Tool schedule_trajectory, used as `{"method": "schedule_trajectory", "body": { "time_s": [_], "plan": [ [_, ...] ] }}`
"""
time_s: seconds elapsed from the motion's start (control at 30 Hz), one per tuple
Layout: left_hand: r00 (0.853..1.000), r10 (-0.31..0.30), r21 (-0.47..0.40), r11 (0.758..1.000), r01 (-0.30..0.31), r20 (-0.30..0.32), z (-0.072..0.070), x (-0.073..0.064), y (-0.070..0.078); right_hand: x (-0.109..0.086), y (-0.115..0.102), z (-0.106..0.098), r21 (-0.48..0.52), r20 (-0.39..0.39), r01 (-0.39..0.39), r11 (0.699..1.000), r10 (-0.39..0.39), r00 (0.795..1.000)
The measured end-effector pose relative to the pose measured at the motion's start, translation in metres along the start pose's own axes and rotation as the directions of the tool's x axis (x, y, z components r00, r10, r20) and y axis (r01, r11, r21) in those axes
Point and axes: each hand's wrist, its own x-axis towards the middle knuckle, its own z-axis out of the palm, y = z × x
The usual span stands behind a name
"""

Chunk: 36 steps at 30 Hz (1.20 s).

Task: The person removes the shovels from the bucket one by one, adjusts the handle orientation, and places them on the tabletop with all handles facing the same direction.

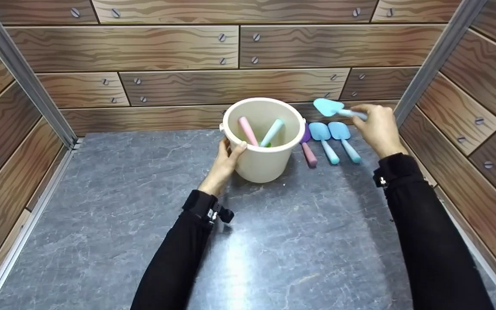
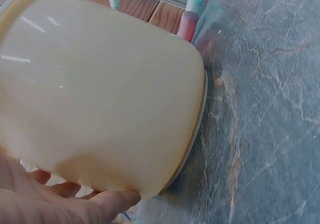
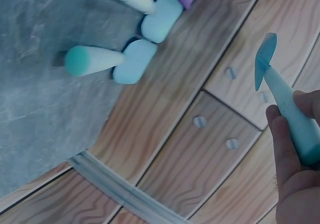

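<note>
A cream bucket [image 1: 261,165] stands upright on the grey surface, with a pink handle [image 1: 248,131] and a light blue handle [image 1: 272,132] leaning inside. My left hand [image 1: 223,167] holds the bucket's left side, its thumb just below the rim; in the left wrist view, fingers [image 2: 112,204] lie along the outer wall. Raised at the right, my right hand [image 1: 378,129] grips a light blue toy trowel [image 1: 329,107] by its handle, blade towards the bucket. Below it lie two blue toy shovels [image 1: 320,131] and a purple one with a pink handle [image 1: 309,156].
Wood-patterned panels [image 1: 179,47] close off the back and both sides. Grey metal strips [image 1: 439,56] run along the corners. The marbled grey tabletop [image 1: 123,206] extends left of and in front of the bucket. Something green lies at the bucket's bottom, mostly hidden.
</note>
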Motion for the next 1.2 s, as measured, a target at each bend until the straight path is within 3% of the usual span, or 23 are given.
{"method": "schedule_trajectory", "body": {
  "time_s": [0.1, 0.3, 0.5, 0.73, 1.2],
  "plan": [
    [1.0, 0.002, 0.004, 1.0, -0.002, -0.012, -0.002, 0.007, -0.01, -0.003, 0.009, 0.002, -0.006, -0.001, -0.015, 1.0, 0.015, 1.0],
    [1.0, -0.006, -0.006, 1.0, 0.006, 0.005, -0.003, 0.01, -0.012, -0.007, 0.021, 0.005, -0.019, -0.002, -0.025, 1.0, 0.025, 1.0],
    [1.0, 0.008, 0.007, 1.0, -0.008, -0.003, -0.006, 0.02, -0.026, -0.011, 0.03, 0.008, -0.034, -0.009, -0.049, 0.998, 0.049, 0.999],
    [1.0, -0.004, -0.034, 0.999, 0.005, 0.019, 0.0, 0.0, 0.001, -0.015, 0.041, 0.01, -0.052, 0.007, -0.122, 0.991, 0.123, 0.992],
    [1.0, -0.009, -0.008, 1.0, 0.009, 0.004, 0.002, -0.007, 0.008, -0.025, 0.065, 0.018, -0.031, -0.003, -0.213, 0.977, 0.213, 0.977]
  ]
}}
